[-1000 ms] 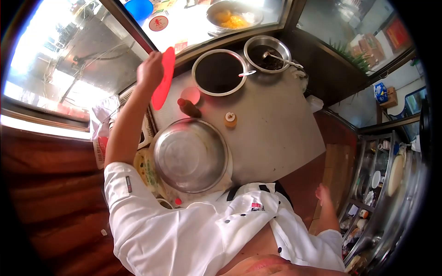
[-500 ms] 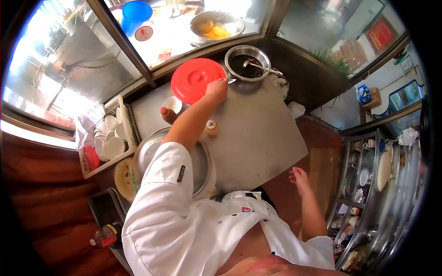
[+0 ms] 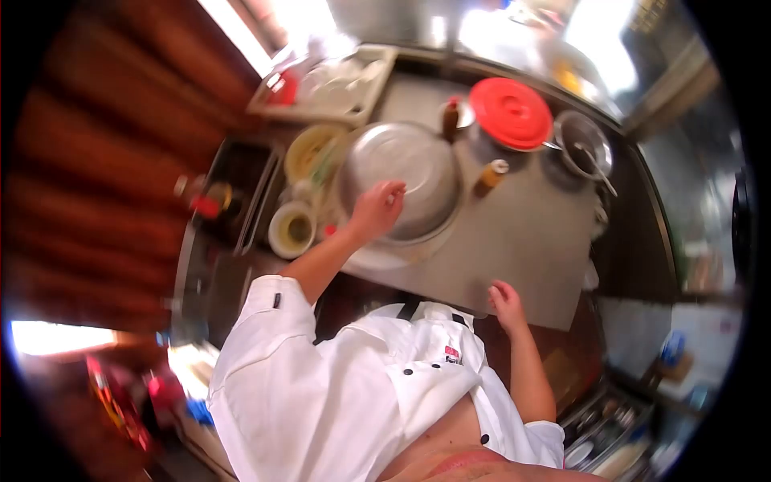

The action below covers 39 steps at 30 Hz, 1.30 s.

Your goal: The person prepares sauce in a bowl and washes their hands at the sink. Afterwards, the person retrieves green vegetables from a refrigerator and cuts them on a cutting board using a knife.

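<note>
My left hand (image 3: 377, 210), fingers curled together with nothing visible in them, is over the near left part of a large round metal basin or lid (image 3: 405, 173). My right hand (image 3: 506, 305) hangs at the table's near edge, empty, its fingers loosely bent and apart. At the back, a red lid (image 3: 511, 112) lies on a bowl. Beside it on the right is a metal bowl (image 3: 580, 145) with a ladle (image 3: 598, 170). Left of the red lid stands a dark bottle with a red cap (image 3: 450, 120). A yellowish bottle (image 3: 488, 177) is right of the basin.
A pale basket (image 3: 337, 92) of white dishes is at the back left. Left of the basin are a yellowish bowl (image 3: 313, 153), a round container (image 3: 291, 230) and a dark tray (image 3: 241, 193). Glass panels border the metal table (image 3: 522, 233). Shelves (image 3: 606, 426) are at the lower right.
The red lid went from my left hand onto the dark-filled bowl and has been let go. My left hand has drawn back over the metal basin. The view has turned to the left.
</note>
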Each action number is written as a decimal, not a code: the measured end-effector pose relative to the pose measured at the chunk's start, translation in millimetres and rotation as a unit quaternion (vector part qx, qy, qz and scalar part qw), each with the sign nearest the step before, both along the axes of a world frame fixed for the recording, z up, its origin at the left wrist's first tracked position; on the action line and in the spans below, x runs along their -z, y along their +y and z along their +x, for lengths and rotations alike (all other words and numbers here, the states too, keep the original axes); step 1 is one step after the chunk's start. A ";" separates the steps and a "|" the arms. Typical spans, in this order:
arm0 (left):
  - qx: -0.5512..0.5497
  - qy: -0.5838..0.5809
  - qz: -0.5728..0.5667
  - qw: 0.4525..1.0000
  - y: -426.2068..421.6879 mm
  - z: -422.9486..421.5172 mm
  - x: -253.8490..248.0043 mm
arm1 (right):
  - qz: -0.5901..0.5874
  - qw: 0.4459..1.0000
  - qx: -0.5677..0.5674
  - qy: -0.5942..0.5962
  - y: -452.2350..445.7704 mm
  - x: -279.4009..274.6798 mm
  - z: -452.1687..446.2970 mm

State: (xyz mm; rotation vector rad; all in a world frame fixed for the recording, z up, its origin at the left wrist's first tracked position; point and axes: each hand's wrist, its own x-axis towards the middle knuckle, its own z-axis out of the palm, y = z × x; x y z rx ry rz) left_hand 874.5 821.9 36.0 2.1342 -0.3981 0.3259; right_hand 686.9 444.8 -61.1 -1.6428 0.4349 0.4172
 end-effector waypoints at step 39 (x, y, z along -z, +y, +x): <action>-0.176 0.139 -0.849 0.479 481.1 -368.9 288.4 | 0.366 0.813 -0.283 0.354 777.2 55.6 -79.3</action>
